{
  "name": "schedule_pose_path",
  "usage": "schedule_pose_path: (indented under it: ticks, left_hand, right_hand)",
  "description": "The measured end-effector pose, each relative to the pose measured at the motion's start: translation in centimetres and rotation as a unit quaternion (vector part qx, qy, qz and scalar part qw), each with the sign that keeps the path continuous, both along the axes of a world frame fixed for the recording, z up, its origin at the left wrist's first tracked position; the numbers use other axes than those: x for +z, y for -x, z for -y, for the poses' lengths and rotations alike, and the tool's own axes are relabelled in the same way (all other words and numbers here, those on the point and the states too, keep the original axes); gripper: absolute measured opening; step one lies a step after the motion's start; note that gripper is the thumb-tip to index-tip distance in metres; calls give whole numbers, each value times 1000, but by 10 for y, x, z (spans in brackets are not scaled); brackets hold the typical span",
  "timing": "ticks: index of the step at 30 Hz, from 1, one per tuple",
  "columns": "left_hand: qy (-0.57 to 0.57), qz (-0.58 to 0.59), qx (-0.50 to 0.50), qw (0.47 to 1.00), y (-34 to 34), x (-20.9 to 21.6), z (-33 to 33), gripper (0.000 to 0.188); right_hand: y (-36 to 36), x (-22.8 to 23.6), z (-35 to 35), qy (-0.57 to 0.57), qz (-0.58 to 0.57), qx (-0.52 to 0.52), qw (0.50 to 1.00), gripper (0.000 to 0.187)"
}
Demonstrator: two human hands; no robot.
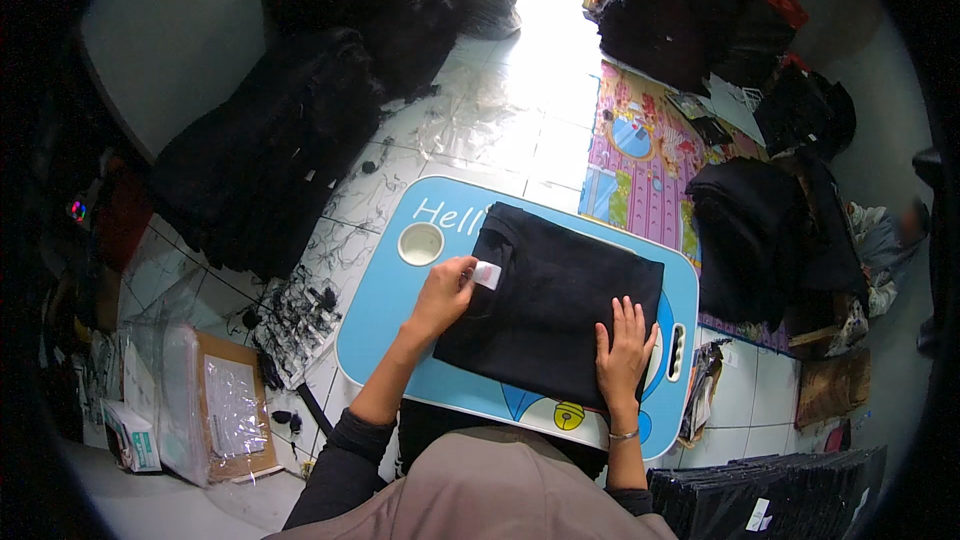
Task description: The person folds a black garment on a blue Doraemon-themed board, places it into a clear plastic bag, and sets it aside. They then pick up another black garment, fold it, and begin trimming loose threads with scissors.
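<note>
Black packets in clear wrapping (760, 500) stand in a tight row at the near right, while a brown cardboard sheet (250, 410) and clear plastic sleeves (175, 390) lean together at the near left. Between them, a person in dark sleeves works at a blue lap table (380, 325) with a white rim, where a folded black garment (560, 305) lies flat across the middle and right of the top. The right hand (625, 350), a bracelet (624, 435) at its wrist, rests palm down on the garment's near right part, fingers extended and gripping nothing. The left hand (445, 292) pinches a small white tag (487, 274) at the garment's left side, thumb and fingers drawn close. Just beyond that hand, a round white recess (421, 244) is set into the tabletop. Farther right, dark clothing (745, 240) is heaped beside a colorful patterned mat (640, 175); on the far left, black fabric (280, 140) is piled along the wall.
</note>
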State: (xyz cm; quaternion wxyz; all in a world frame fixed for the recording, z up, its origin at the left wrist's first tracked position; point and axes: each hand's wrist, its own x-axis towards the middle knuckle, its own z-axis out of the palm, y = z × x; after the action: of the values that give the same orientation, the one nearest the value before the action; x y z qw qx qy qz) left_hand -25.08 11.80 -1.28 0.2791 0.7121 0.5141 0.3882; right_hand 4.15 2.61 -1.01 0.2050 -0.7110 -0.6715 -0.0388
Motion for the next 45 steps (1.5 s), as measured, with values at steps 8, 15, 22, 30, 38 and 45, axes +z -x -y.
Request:
schedule_pose_path:
  ticks: [8, 15, 22, 30, 38, 45]
  left_hand:
    - [83, 142, 121, 979, -9, -5, 6, 19]
    - [106, -54, 70, 990, -2, -11, -10, 13]
    - [114, 130, 174, 969, 5, -1, -1, 16]
    - [-17, 169, 228, 959, -6, 13, 13, 31]
    - [-372, -341, -241, 829, -38, 34, 39, 35]
    - [-122, -121, 165, 971, -20, 30, 77, 23]
  right_hand:
    - [-1, 1, 0, 6, -3, -3, 1000, 47]
    - [0, 2, 0, 9, 2, -6, 1000, 49]
    - [0, 2, 0, 9, -6, -2, 1000, 49]
    - [-1, 2, 0, 3, -10, 1, 1000, 48]
    - [1, 6, 1, -10, -22, 4, 1000, 45]
    - [25, 40, -31, -69, -140, 71, 985, 27]
